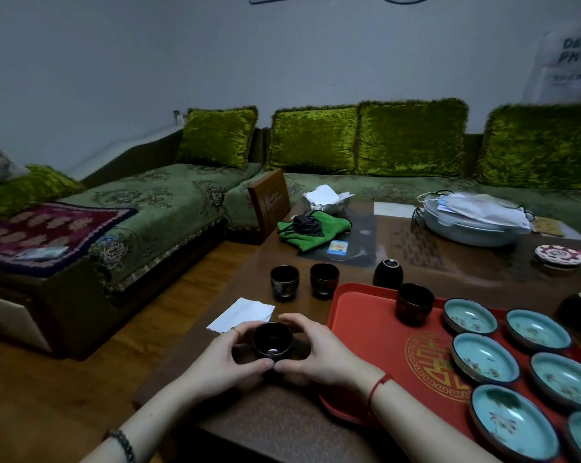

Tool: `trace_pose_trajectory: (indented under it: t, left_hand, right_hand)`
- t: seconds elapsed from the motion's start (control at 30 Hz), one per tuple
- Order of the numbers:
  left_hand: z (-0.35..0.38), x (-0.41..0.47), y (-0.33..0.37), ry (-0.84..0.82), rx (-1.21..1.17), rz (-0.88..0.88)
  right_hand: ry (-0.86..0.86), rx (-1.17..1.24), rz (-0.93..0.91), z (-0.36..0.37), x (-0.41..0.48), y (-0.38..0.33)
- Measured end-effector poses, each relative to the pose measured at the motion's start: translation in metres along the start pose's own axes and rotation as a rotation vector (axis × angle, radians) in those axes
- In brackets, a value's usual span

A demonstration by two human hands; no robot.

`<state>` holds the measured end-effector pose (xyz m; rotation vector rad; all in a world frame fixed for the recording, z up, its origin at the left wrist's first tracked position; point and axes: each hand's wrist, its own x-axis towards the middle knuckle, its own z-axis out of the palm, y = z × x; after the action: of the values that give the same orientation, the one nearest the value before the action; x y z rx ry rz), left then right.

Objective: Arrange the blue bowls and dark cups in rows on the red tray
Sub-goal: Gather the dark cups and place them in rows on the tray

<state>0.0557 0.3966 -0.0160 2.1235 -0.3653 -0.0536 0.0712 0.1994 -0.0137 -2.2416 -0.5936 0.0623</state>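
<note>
Dark cup (272,342) sits between left hand (230,357) and right hand (316,354), fingers curled round it.

A home living room — green sofa (169,208), cushions (412,137), coffee table (282,422).

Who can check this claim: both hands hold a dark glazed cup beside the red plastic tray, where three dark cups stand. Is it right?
The head view shows only one dark cup standing on the red plastic tray, not three. The left hand and right hand do hold a dark glazed cup beside it.
</note>
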Motion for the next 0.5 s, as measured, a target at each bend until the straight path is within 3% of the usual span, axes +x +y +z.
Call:
trace_pose_trajectory:
  t: [0.5]
  left_hand:
    - [0.019, 0.047, 0.032, 0.025, 0.04, 0.133]
  right_hand:
    - [0.148, -0.107, -0.006, -0.056, -0.001, 0.01]
